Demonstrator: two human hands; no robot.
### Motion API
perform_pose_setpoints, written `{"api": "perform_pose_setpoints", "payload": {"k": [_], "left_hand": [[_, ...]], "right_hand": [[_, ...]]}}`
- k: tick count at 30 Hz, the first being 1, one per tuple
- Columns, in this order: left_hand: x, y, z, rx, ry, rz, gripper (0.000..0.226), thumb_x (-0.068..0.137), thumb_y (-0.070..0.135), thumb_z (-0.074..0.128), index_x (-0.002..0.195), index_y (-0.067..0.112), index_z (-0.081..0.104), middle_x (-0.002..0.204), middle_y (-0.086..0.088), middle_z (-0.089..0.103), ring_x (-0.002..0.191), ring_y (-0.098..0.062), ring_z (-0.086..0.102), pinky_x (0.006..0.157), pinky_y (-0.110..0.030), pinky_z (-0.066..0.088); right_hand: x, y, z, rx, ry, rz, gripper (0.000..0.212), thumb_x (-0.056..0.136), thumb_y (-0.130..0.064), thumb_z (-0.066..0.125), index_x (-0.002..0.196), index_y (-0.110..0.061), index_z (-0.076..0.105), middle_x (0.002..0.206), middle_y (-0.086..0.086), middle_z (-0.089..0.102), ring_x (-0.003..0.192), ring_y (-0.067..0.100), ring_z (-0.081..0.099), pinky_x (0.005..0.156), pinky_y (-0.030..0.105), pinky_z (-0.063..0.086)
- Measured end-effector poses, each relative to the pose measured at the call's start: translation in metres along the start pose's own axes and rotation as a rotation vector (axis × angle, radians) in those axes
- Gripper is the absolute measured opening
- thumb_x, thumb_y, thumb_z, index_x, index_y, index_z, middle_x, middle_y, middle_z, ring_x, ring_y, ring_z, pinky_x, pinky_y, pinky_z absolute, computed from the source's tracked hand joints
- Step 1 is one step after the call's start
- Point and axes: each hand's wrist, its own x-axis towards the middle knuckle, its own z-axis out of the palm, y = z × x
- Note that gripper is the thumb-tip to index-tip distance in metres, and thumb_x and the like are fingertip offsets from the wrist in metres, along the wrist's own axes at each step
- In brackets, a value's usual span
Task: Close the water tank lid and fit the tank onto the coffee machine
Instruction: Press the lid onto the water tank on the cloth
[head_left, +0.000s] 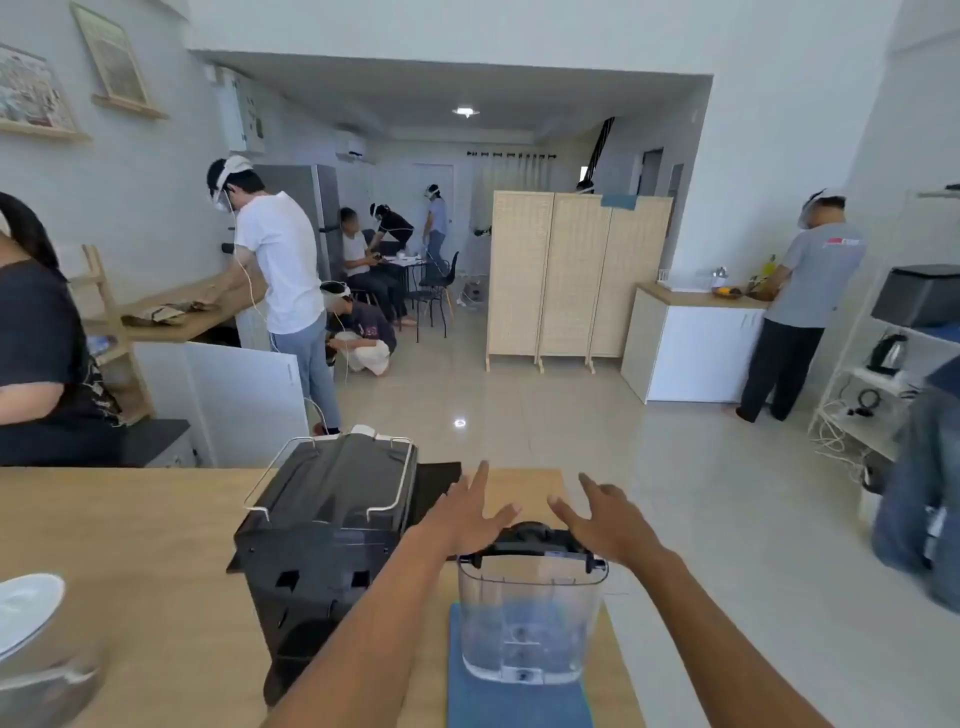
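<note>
A clear plastic water tank (530, 623) stands upright on a blue mat (514, 701) near the table's front right edge. Its black lid (532, 540) rests across the tank's top rim. My left hand (467, 512) hovers over the lid's left end with its fingers spread. My right hand (605, 517) spreads its fingers over the lid's right end. Neither hand grips anything. The black coffee machine (327, 525) stands just left of the tank, its back towards me, with a wire rail on top.
A wooden table (130, 545) carries everything. A white plate (26, 608) over a glass bowl sits at the front left. Several people work farther off in the room. A folding screen (576, 275) and white cabinets stand beyond the tiled floor.
</note>
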Motion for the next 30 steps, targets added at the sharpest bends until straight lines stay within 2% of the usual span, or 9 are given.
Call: {"api": "perform_pose_setpoints", "payload": {"k": [4,7,12,17,19,21,23,26,30], "left_hand": [[0.003,-0.015,0.018,-0.185,0.009,-0.090,0.106,0.090,0.063,0.056,0.160,0.017,-0.010,0.169,-0.013,0.016,0.155,-0.023,0.018,0.123,-0.042,0.024],[0.001,-0.020,0.025,-0.357,0.011,-0.136,0.111,0.083,0.068,0.061,0.161,0.019,-0.001,0.163,-0.004,0.034,0.134,-0.013,0.040,0.102,-0.025,0.033],[0.002,-0.024,0.035,-0.527,0.088,-0.206,0.132,0.062,0.078,0.072,0.162,0.023,0.005,0.163,0.000,0.034,0.150,-0.020,0.031,0.110,-0.031,0.032],[0.002,-0.026,0.033,-0.546,0.081,-0.282,0.130,0.063,0.071,0.079,0.161,0.015,0.016,0.164,-0.002,0.032,0.150,-0.024,0.032,0.115,-0.035,0.032],[-0.003,-0.025,0.032,-0.564,0.035,-0.295,0.117,0.057,0.075,0.079,0.149,0.011,0.045,0.146,0.000,0.056,0.135,-0.021,0.053,0.102,-0.029,0.044],[-0.006,-0.026,0.033,-0.579,0.032,-0.268,0.084,0.055,0.074,0.079,0.115,0.016,0.073,0.106,0.007,0.078,0.101,-0.010,0.071,0.075,-0.017,0.050],[-0.008,-0.027,0.035,-0.615,0.045,-0.251,0.048,0.065,0.064,0.082,0.095,0.028,0.075,0.087,0.017,0.078,0.088,-0.002,0.070,0.060,-0.009,0.047],[-0.014,-0.025,0.036,-0.657,0.057,-0.260,0.038,0.066,0.062,0.083,0.092,0.036,0.070,0.091,0.021,0.073,0.093,0.001,0.065,0.062,-0.012,0.044],[-0.016,-0.026,0.040,-0.685,0.094,-0.244,0.038,0.066,0.065,0.081,0.092,0.041,0.067,0.093,0.027,0.064,0.094,0.003,0.058,0.069,-0.017,0.041]], "right_hand": [[-0.003,0.016,0.018,-0.007,-0.060,0.016,0.102,0.083,-0.081,0.038,0.160,-0.018,0.016,0.158,0.017,0.032,0.143,0.030,0.032,0.112,0.044,0.032],[-0.002,0.023,0.026,0.102,-0.094,0.067,0.120,0.067,-0.094,0.040,0.161,-0.025,0.013,0.159,0.014,0.029,0.143,0.030,0.035,0.109,0.046,0.038],[-0.006,0.027,0.027,0.208,-0.089,0.073,0.133,0.048,-0.103,0.043,0.157,-0.029,0.021,0.141,0.009,0.052,0.123,0.027,0.054,0.080,0.033,0.041],[-0.010,0.027,0.027,0.352,-0.069,0.062,0.131,0.046,-0.099,0.055,0.152,-0.025,0.031,0.131,0.002,0.061,0.107,0.022,0.058,0.076,0.027,0.039],[-0.012,0.027,0.026,0.402,-0.057,0.059,0.130,0.045,-0.096,0.060,0.150,-0.024,0.034,0.125,-0.002,0.060,0.095,0.014,0.051,0.070,0.023,0.039],[-0.014,0.027,0.026,0.429,-0.035,0.055,0.130,0.043,-0.095,0.062,0.147,-0.023,0.037,0.106,-0.018,0.055,0.091,0.010,0.051,0.062,0.016,0.036],[-0.016,0.028,0.026,0.457,-0.017,0.051,0.131,0.041,-0.094,0.065,0.147,-0.022,0.039,0.091,-0.028,0.045,0.087,0.009,0.055,0.058,0.010,0.034],[-0.019,0.028,0.026,0.476,-0.027,0.032,0.113,0.048,-0.084,0.074,0.141,-0.027,0.044,0.089,-0.031,0.040,0.082,0.001,0.052,0.053,0.008,0.036],[-0.020,0.028,0.024,0.437,-0.044,0.041,0.061,0.046,-0.081,0.076,0.081,-0.037,0.052,0.075,-0.029,0.054,0.065,-0.011,0.052,0.048,0.000,0.039]]}}
